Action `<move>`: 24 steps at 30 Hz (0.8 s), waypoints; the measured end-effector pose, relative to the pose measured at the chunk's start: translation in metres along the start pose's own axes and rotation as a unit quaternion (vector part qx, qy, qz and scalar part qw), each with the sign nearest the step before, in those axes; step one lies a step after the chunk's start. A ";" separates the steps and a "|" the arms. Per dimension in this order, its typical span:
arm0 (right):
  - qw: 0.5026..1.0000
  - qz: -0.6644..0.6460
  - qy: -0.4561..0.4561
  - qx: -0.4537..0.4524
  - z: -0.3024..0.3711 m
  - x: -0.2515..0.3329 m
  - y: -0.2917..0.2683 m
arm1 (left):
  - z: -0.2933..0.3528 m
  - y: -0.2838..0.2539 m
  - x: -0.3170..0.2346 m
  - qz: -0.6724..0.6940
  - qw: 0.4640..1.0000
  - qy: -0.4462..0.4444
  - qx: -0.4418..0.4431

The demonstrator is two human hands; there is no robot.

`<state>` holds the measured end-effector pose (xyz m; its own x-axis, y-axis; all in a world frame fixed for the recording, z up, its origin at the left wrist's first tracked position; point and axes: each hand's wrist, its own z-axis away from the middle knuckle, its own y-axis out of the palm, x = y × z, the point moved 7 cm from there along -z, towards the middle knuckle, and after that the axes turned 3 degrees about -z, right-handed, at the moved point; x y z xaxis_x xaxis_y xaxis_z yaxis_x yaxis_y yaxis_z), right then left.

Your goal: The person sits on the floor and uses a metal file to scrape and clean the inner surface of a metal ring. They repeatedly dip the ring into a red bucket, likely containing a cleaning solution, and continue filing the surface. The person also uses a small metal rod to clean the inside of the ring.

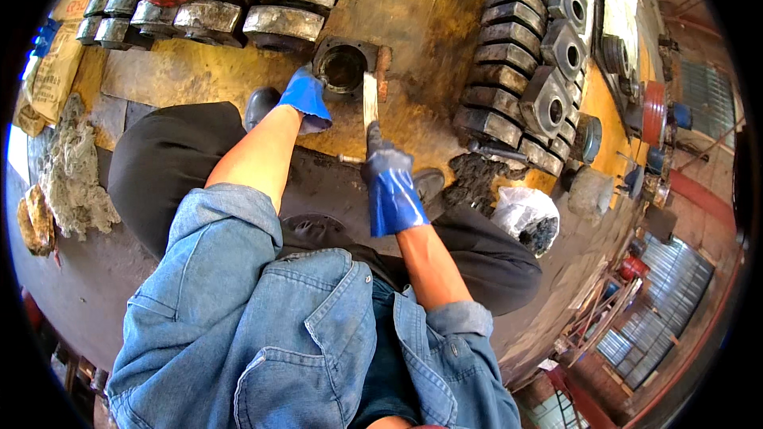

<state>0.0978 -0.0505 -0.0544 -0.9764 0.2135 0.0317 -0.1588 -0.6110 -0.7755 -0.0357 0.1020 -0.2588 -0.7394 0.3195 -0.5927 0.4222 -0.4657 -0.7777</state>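
Nearest the head camera, a denim jacket point(318, 326) is seen, and past it a square metal block point(366, 56) with a round hole is laid on a yellow-brown surface point(429, 32), with a rusty bar point(383, 67) just beside its right edge. The block's near left corner is met by the gloved left hand point(304, 98); whether its fingers are clenched there cannot be told. By the right hand point(388, 168) a pale flat strip point(369, 102) is grasped, forefinger pointed along it, its tip by the block's right edge; contact cannot be confirmed. For good work, the block should probably be steadied by the left hand, fingers kept out of the strip's path, and the strip guided with light, even pressure rather than jabbed.
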 end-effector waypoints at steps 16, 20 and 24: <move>0.997 -0.004 0.027 0.071 -0.003 0.019 -0.012 | 0.002 -0.026 -0.017 -0.314 0.946 0.057 0.056; 1.000 -0.008 0.007 0.029 0.001 0.004 -0.009 | -0.006 -0.006 0.020 0.102 0.990 -0.095 0.004; 0.997 -0.036 0.054 0.045 -0.038 0.008 -0.053 | 0.003 -0.010 0.000 -0.197 0.978 0.048 0.046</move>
<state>0.1042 0.0120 -0.0371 -0.9413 0.3373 0.0146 -0.2459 -0.6554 -0.7141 -0.0411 0.1046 -0.2500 -0.7800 0.5639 -0.2712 0.0618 -0.3618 -0.9302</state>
